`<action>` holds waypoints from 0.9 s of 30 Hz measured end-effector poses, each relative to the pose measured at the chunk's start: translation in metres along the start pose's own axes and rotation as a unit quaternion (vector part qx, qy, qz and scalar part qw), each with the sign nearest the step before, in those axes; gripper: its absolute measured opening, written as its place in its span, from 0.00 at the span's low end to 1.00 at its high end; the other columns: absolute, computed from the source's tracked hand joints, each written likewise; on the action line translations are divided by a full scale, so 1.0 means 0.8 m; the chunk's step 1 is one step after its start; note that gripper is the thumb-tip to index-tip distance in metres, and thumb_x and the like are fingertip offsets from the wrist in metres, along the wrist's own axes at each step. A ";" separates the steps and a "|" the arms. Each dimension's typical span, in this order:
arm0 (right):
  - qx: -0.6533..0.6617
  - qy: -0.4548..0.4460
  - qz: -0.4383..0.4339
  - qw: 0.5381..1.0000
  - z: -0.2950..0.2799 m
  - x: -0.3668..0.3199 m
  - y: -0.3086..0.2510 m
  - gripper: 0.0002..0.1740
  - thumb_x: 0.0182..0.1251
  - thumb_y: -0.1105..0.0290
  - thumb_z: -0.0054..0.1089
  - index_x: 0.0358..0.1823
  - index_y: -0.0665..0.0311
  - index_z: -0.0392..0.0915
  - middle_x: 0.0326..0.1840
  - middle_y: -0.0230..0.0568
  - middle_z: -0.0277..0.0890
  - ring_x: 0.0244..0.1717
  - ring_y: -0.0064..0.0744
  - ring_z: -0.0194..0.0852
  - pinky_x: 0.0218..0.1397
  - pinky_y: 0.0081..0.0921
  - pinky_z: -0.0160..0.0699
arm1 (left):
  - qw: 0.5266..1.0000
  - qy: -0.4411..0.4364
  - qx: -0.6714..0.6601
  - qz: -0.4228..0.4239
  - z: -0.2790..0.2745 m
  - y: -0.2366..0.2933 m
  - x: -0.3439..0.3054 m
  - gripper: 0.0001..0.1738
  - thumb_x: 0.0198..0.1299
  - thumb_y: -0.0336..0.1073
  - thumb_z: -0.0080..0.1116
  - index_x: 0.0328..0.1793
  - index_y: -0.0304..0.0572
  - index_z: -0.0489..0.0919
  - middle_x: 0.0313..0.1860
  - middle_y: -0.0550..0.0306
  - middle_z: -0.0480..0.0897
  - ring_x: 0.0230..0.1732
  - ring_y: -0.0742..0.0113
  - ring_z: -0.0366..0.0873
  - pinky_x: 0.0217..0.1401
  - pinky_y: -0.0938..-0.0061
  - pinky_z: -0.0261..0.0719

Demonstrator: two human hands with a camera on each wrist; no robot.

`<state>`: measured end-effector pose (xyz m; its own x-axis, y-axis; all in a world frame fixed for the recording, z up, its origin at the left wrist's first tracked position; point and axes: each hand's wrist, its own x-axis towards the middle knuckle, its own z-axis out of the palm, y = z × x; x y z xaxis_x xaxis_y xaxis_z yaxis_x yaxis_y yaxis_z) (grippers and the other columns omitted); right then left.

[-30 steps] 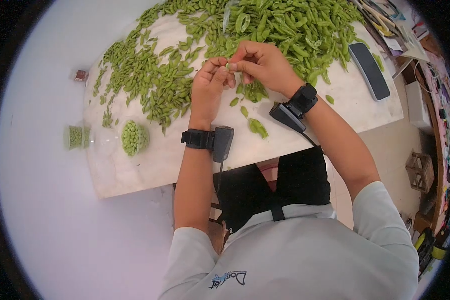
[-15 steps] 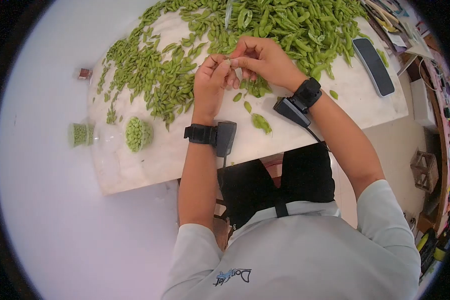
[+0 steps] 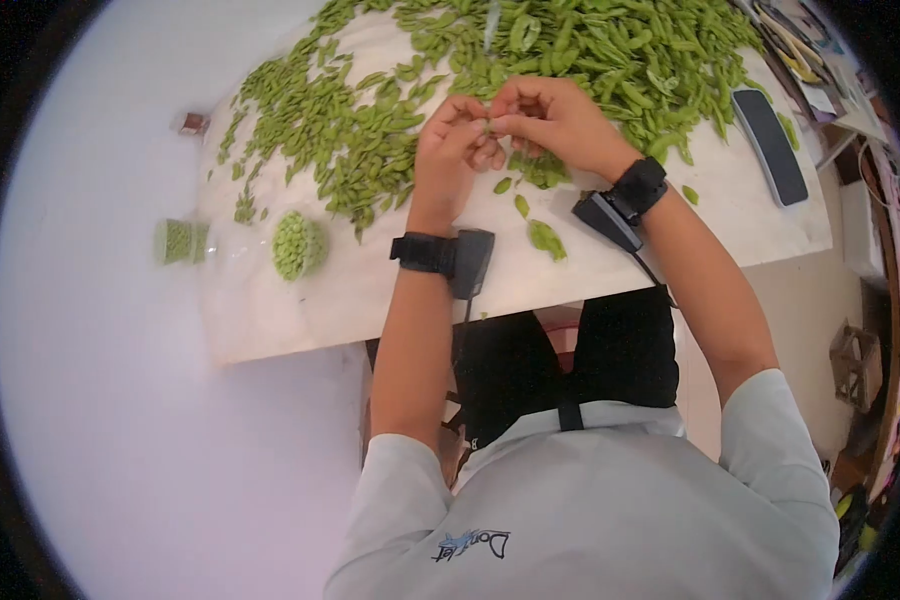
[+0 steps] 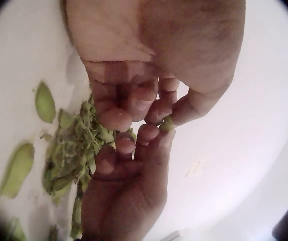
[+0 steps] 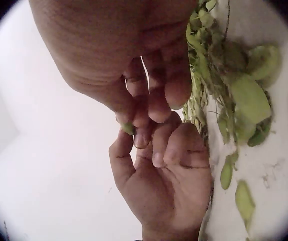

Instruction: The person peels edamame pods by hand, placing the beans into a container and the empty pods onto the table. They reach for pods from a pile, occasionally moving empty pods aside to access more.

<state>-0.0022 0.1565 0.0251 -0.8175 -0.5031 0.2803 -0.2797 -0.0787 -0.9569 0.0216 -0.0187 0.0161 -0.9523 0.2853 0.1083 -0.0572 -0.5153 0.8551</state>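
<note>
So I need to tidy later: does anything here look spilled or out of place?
Nothing looks damaged. The pods lie loose in a heap across the table, not in a container; a few stray pods sit near its front edge. The phone lies near the right edge, beside the heap.

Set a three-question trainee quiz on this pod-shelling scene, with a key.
1. What do the left hand and right hand pinch between them?
2. True or false: the phone lies beside the left hand.
3. The nearer cup stands: A) left of the left hand, B) between the hands, C) on the phone.
Key: 1 a pod; 2 false, it lies far right of the right hand; 3 A.
</note>
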 end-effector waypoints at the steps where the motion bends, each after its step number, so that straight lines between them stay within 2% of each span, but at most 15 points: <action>1: -0.002 0.008 0.005 1.000 0.002 0.000 -0.002 0.08 0.63 0.67 0.59 0.38 0.64 0.76 0.25 0.28 0.74 0.26 0.15 0.72 0.24 0.16 0.70 | 1.000 0.000 0.005 0.007 -0.002 0.001 0.001 0.06 0.60 0.29 0.49 0.42 0.39 0.70 0.26 0.63 0.66 0.23 0.75 0.62 0.29 0.75 0.65; 3: -0.002 0.039 0.006 0.999 0.001 0.001 0.002 0.08 0.63 0.67 0.59 0.37 0.64 0.76 0.26 0.27 0.75 0.27 0.15 0.73 0.24 0.16 0.70 | 0.999 0.006 0.033 0.039 -0.003 0.013 -0.003 0.05 0.59 0.29 0.47 0.40 0.37 0.71 0.24 0.64 0.65 0.22 0.75 0.61 0.28 0.74 0.67; 5: 0.005 0.075 -0.001 0.997 -0.003 0.002 0.004 0.08 0.63 0.67 0.59 0.38 0.63 0.76 0.28 0.27 0.76 0.27 0.14 0.72 0.24 0.15 0.70 | 0.977 0.059 0.186 0.085 -0.005 0.043 -0.019 0.06 0.59 0.30 0.47 0.40 0.36 0.71 0.24 0.64 0.65 0.21 0.76 0.60 0.28 0.74 0.69; 6: -0.010 0.075 -0.003 0.997 -0.005 0.002 0.005 0.08 0.63 0.67 0.59 0.38 0.63 0.76 0.28 0.28 0.77 0.26 0.14 0.72 0.24 0.15 0.70 | 0.956 0.087 0.260 0.105 -0.006 0.060 -0.032 0.06 0.59 0.31 0.47 0.40 0.36 0.71 0.24 0.64 0.65 0.21 0.76 0.60 0.28 0.74 0.70; 7: -0.024 0.076 -0.006 0.997 -0.008 0.003 0.008 0.08 0.63 0.67 0.59 0.38 0.63 0.76 0.28 0.28 0.77 0.26 0.14 0.72 0.24 0.15 0.70 | 0.934 0.152 0.307 0.102 -0.006 0.077 -0.049 0.07 0.59 0.31 0.49 0.41 0.35 0.73 0.26 0.64 0.68 0.21 0.77 0.61 0.29 0.77 0.72; 11: -0.042 0.099 0.002 0.994 -0.008 0.005 0.018 0.09 0.63 0.66 0.60 0.38 0.63 0.76 0.27 0.28 0.75 0.25 0.14 0.70 0.24 0.16 0.70 | 0.813 0.223 0.519 0.142 -0.046 0.144 -0.119 0.08 0.62 0.30 0.52 0.44 0.35 0.75 0.28 0.65 0.72 0.28 0.78 0.68 0.31 0.83 0.70; 12: -0.043 0.109 0.006 0.993 -0.011 0.006 0.019 0.09 0.62 0.65 0.60 0.38 0.63 0.76 0.27 0.28 0.74 0.25 0.14 0.69 0.23 0.16 0.70 | 0.808 0.232 0.530 0.114 -0.071 0.159 -0.136 0.08 0.63 0.31 0.53 0.44 0.35 0.75 0.29 0.64 0.73 0.30 0.79 0.69 0.31 0.84 0.68; 15: -0.070 0.122 -0.015 0.990 -0.013 0.005 0.018 0.11 0.61 0.64 0.61 0.39 0.63 0.76 0.27 0.29 0.73 0.25 0.15 0.69 0.22 0.17 0.70 | 0.738 0.276 0.614 0.052 -0.095 0.189 -0.175 0.09 0.62 0.33 0.54 0.44 0.36 0.76 0.29 0.64 0.74 0.29 0.79 0.68 0.30 0.83 0.66; 17: -0.098 0.133 -0.020 0.986 -0.013 0.005 0.017 0.11 0.61 0.65 0.61 0.40 0.64 0.76 0.28 0.30 0.74 0.26 0.17 0.70 0.26 0.19 0.72 | 0.694 0.294 0.656 0.028 -0.111 0.197 -0.187 0.11 0.60 0.35 0.58 0.45 0.37 0.77 0.26 0.65 0.73 0.28 0.79 0.68 0.30 0.83 0.65; 20: -0.140 0.146 -0.045 0.978 -0.014 0.008 0.022 0.12 0.59 0.66 0.61 0.41 0.65 0.76 0.30 0.32 0.75 0.28 0.21 0.72 0.32 0.22 0.74 | 0.628 0.287 0.723 -0.010 -0.105 0.200 -0.193 0.10 0.59 0.34 0.59 0.45 0.39 0.78 0.24 0.63 0.74 0.25 0.78 0.67 0.28 0.81 0.65; 21: -0.154 0.151 -0.055 0.975 -0.015 0.008 0.026 0.13 0.58 0.67 0.61 0.42 0.65 0.76 0.30 0.33 0.75 0.29 0.22 0.72 0.35 0.23 0.75 | 0.618 0.286 0.732 -0.022 -0.099 0.200 -0.191 0.10 0.59 0.34 0.59 0.45 0.40 0.79 0.24 0.63 0.74 0.24 0.78 0.67 0.27 0.81 0.65; 23: -0.150 0.153 -0.086 0.973 -0.014 0.011 0.034 0.10 0.63 0.66 0.57 0.43 0.62 0.75 0.30 0.27 0.74 0.27 0.15 0.68 0.28 0.16 0.70 | 0.600 0.281 0.748 -0.044 -0.086 0.201 -0.182 0.10 0.58 0.34 0.60 0.45 0.41 0.80 0.24 0.62 0.74 0.24 0.77 0.67 0.27 0.80 0.65; 24: -0.149 0.155 -0.103 0.971 -0.013 0.012 0.032 0.09 0.66 0.66 0.55 0.44 0.61 0.74 0.30 0.24 0.73 0.26 0.11 0.65 0.24 0.13 0.67 | 0.607 0.272 0.747 -0.026 -0.081 0.199 -0.174 0.10 0.58 0.34 0.60 0.45 0.41 0.80 0.24 0.61 0.75 0.24 0.76 0.67 0.27 0.80 0.66; 27: -0.131 0.163 -0.070 0.975 -0.012 0.008 0.025 0.10 0.68 0.67 0.48 0.45 0.61 0.74 0.30 0.25 0.73 0.26 0.12 0.65 0.23 0.14 0.66 | 0.633 0.230 0.739 -0.004 -0.067 0.188 -0.147 0.11 0.59 0.35 0.59 0.46 0.42 0.80 0.26 0.61 0.76 0.25 0.76 0.68 0.29 0.80 0.67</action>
<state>-0.0173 0.1599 0.0084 -0.8666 -0.1986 0.4577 -0.4847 0.1171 -0.8668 0.1092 -0.1728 0.1049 -0.9596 -0.1577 0.2332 -0.0435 0.9014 0.4309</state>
